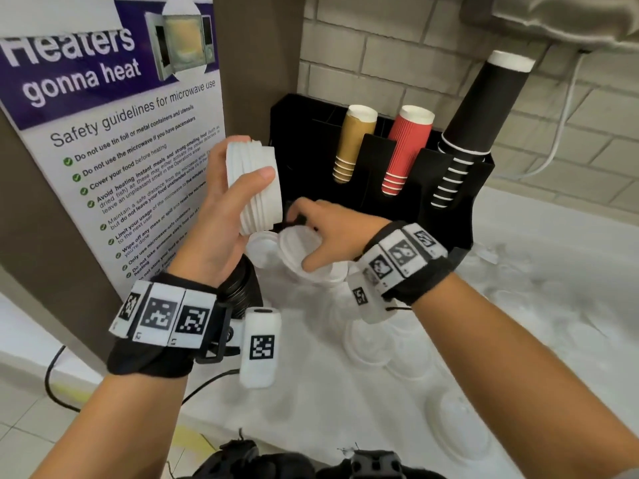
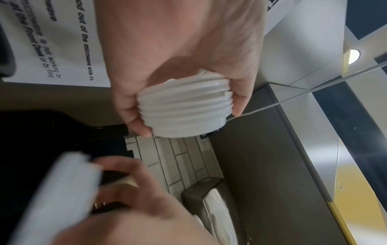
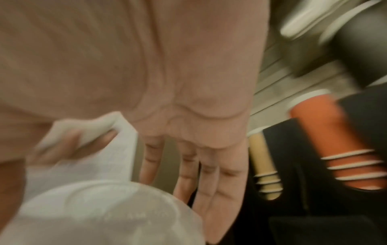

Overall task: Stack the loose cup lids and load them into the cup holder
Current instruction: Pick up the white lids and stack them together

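- Left hand (image 1: pixel 221 209): fingers curled round lid stack (image 1: pixel 254 188), held above counter's (image 1: pixel 518 305) back-left corner, beside holder (image 1: pixel 446 216).
- Right hand (image 1: pixel 332 233): thumb and fingers pinching one lid (image 1: pixel 297 250) just below stack.

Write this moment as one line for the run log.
left hand: grips white lid stack | right hand: on loose lids, grip unclear | cup holder: lid stack not loaded

The left hand (image 1: pixel 221 216) is raised, its fingers and thumb curled in a grip. The right hand (image 1: pixel 332 233) is lower, palm down, fingers bent over what it holds.
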`<act>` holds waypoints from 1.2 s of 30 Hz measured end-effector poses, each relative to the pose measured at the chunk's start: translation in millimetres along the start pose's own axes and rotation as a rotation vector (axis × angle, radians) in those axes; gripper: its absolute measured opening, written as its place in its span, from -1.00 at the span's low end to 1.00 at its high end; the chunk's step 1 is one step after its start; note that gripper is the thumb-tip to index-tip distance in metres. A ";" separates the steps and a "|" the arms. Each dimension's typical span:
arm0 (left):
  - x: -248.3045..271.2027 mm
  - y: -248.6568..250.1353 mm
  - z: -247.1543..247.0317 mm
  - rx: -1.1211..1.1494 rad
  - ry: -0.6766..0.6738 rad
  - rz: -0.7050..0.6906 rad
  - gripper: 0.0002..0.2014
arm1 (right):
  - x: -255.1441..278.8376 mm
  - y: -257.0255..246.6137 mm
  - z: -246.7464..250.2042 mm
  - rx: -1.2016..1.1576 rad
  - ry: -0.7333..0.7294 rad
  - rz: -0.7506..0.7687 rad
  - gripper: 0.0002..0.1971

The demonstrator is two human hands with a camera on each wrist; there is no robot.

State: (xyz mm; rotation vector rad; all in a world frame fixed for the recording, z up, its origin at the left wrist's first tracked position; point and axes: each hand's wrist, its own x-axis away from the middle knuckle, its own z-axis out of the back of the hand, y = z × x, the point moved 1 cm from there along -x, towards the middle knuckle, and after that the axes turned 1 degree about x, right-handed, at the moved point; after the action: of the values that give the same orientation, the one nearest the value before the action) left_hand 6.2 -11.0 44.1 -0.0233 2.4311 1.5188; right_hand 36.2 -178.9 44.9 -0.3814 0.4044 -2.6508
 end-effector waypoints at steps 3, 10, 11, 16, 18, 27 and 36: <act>5.5 -6.0 -1.5 -0.011 -0.004 0.011 -0.48 | 24.0 7.5 11.1 -0.441 0.198 0.007 -0.36; 16.3 -15.7 -6.7 -0.035 -0.115 0.121 -0.39 | 58.2 -9.3 -5.6 -0.997 0.418 0.256 -0.40; 16.5 -15.7 -6.9 -0.035 -0.121 0.128 -0.38 | 58.3 -11.1 -5.9 -0.987 0.421 0.265 -0.40; 17.4 -15.0 -7.8 -0.024 -0.112 0.128 -0.34 | 56.2 -18.0 -6.6 -0.968 0.436 0.277 -0.41; 17.2 -14.4 -7.1 -0.012 -0.092 0.123 -0.34 | 53.7 -21.4 -8.4 -0.961 0.439 0.278 -0.42; 15.3 -13.4 -3.2 0.020 -0.073 0.131 -0.41 | 43.5 -28.6 -8.8 -0.959 0.408 0.297 -0.44; 3.7 4.2 7.9 0.062 0.092 -0.027 -0.51 | -12.6 -11.4 -0.2 -0.889 0.550 -0.066 -0.76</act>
State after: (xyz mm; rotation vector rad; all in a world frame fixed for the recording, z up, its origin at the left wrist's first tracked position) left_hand 3.7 -1.7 43.7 -0.1164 2.5374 1.4608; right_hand 42.8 -163.3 46.0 0.1092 1.7682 -2.4491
